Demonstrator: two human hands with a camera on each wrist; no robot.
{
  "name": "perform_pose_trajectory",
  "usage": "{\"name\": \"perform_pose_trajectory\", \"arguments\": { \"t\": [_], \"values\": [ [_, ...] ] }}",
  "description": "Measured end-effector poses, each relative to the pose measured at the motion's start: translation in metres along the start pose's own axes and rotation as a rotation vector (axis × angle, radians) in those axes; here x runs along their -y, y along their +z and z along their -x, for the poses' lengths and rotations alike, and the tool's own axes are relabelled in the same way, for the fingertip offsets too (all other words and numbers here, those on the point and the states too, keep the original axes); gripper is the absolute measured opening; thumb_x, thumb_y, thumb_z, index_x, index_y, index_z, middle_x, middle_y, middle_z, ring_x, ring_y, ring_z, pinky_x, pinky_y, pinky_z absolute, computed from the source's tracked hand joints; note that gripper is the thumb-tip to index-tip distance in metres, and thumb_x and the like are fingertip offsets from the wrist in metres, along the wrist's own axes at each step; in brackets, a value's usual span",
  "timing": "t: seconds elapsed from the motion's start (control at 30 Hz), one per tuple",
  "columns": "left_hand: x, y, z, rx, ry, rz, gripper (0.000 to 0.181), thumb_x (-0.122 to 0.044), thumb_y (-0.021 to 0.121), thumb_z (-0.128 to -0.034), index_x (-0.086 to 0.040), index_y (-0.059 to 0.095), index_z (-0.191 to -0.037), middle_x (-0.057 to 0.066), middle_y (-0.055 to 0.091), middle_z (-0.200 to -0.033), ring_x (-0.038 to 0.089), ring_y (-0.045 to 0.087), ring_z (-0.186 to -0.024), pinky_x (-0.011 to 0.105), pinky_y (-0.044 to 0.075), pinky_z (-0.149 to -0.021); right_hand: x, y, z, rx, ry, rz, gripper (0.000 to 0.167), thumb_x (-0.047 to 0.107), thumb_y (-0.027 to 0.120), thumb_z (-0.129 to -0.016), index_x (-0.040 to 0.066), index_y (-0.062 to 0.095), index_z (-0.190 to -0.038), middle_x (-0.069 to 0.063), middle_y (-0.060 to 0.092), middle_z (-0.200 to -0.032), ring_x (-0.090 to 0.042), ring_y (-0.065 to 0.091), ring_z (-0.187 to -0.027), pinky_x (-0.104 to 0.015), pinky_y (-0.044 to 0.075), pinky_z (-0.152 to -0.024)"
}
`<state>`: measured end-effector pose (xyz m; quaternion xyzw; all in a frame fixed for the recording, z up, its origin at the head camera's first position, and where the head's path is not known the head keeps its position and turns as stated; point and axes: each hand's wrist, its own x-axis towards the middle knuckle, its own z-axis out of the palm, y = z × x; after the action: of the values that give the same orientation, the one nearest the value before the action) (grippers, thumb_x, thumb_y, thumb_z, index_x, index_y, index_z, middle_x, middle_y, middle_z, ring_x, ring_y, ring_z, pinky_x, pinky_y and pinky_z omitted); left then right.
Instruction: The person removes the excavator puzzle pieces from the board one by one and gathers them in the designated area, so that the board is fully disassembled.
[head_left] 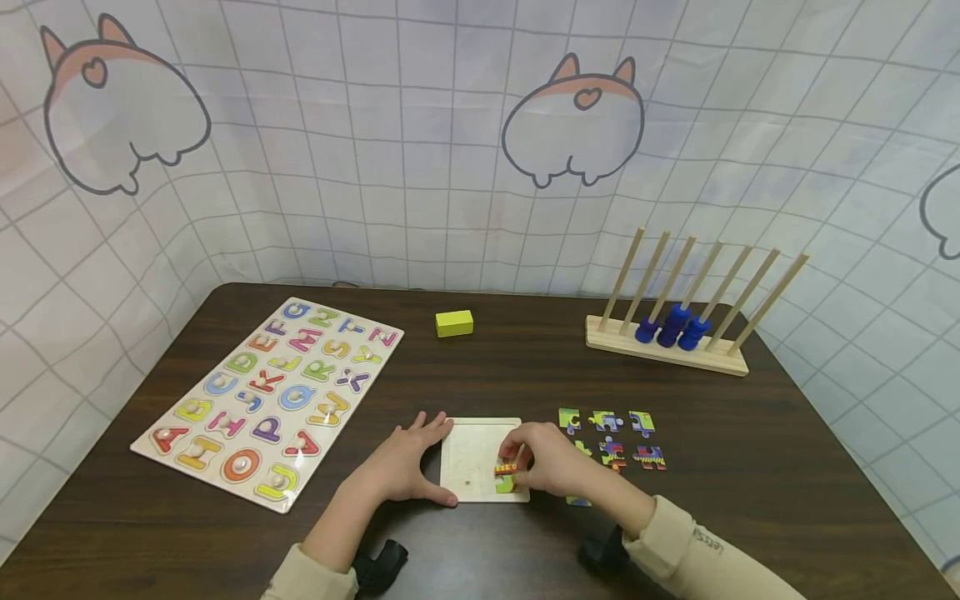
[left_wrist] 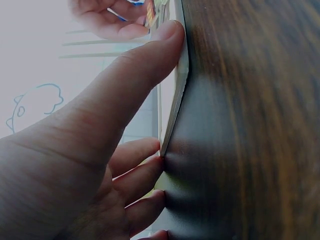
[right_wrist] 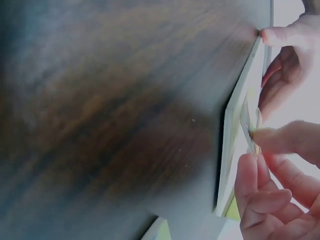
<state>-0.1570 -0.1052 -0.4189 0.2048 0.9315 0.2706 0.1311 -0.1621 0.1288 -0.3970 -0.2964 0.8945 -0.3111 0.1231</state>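
Note:
A shallow wooden puzzle tray (head_left: 471,450) lies on the table before me. My left hand (head_left: 408,463) spans its left side with spread fingers; the thumb (left_wrist: 150,60) touches the near left corner and the forefinger the far left one. Over the tray's right part, my right hand (head_left: 551,460) pinches a jigsaw piece (head_left: 505,483) coloured green, red and yellow between thumb and fingers. In the right wrist view this piece (right_wrist: 248,120) is tilted against the tray. Right of the tray lie several loose jigsaw pieces (head_left: 606,421), some partly hidden by the right hand.
An alphabet peg board (head_left: 251,385) with knobbed letters lies to the left. A yellow block (head_left: 454,323) sits at the back middle. At the back right stands a wooden peg rack (head_left: 660,354) with several blue beads (head_left: 672,326). Behind the table hangs a checked cloth (head_left: 450,167).

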Motion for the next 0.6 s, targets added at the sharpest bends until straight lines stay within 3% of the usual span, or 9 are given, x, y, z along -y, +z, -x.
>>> {"name": "perform_pose_trajectory", "arguments": {
  "t": [0.23,0.6],
  "values": [
    [-0.0001,-0.0002,0.0001,-0.002,0.003,-0.002,0.098,-0.048,0.082,-0.0591,-0.006,0.041,-0.138,0.011,0.033,-0.145,0.034,0.021,-0.135,0.056,0.020,-0.105,-0.0037,-0.0019,0.0007,-0.004,-0.012,-0.020,0.019,-0.009,0.059,-0.074,0.003,0.067,-0.086,-0.001,0.061,-0.077,-0.009,0.049,-0.062,-0.021,0.043,-0.055],
    [-0.0010,-0.0011,0.0006,-0.004,0.010,0.000,0.098,-0.047,0.082,-0.0594,-0.006,0.040,-0.138,0.012,0.033,-0.145,0.034,0.021,-0.135,0.056,0.020,-0.105,-0.0057,-0.0078,0.0033,0.016,0.016,-0.068,0.017,-0.007,0.060,-0.077,0.003,0.067,-0.089,0.001,0.060,-0.077,-0.010,0.050,-0.062,-0.022,0.044,-0.053]
  ]
}}
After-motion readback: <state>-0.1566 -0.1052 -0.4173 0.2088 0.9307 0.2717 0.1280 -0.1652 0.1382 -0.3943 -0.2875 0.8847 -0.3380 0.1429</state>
